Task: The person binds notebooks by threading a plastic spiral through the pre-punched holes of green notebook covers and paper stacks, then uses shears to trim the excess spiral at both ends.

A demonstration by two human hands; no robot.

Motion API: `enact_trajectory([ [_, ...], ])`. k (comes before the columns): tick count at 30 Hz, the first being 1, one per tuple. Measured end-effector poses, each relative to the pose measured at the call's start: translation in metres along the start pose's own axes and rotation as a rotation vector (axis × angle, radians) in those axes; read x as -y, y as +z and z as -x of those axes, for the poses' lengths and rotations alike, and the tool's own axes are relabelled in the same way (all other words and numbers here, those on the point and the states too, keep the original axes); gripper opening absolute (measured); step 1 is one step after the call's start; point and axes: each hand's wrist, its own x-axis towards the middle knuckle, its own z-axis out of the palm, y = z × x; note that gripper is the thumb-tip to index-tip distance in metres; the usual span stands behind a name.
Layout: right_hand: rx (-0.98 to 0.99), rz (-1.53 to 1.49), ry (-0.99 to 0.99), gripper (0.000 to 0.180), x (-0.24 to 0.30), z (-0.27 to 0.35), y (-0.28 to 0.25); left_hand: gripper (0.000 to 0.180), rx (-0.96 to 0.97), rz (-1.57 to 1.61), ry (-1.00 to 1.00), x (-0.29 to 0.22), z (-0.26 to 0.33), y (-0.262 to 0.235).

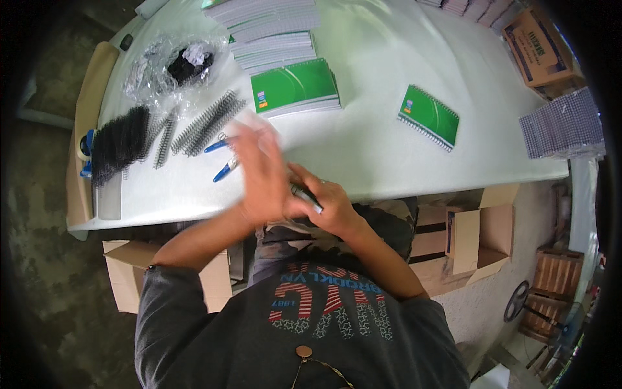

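My left hand (260, 170) is raised over the table's near edge, its fingers stretched upward and blurred by motion. Beside it, my right hand (332, 206) is closed around a short dark rod-like thing (306, 197) with a pale end; its kind is unclear. Just left of my left hand lie two blue handles (223, 172), like those of pliers, their other end hidden behind the hand. Black wire spiral coils (207, 123) lie farther left. Beyond my hands is a stack of green-covered notebooks (295, 85). One spiral-bound green notebook (429, 117) lies apart to the right.
A white-covered table (376, 175) stretches ahead. Crumpled clear plastic (152, 71) and a dense bunch of black coils (120, 142) occupy its left side. At right are a cardboard box (538, 48) and a stack of bound pads (564, 126). Open cartons (489, 236) stand below the edge.
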Motion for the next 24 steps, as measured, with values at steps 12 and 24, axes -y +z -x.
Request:
enact_trajectory([
  [12,-0.005,-0.092,0.131,0.071,0.0,0.0,-0.013,0.105,0.169,0.269,0.265,-0.021,0.062,0.022],
  [24,0.219,0.571,0.087,0.084,0.065,-0.045,-0.066,0.044,0.77,0.89,-0.436,-0.018,-0.064,-0.035],
])
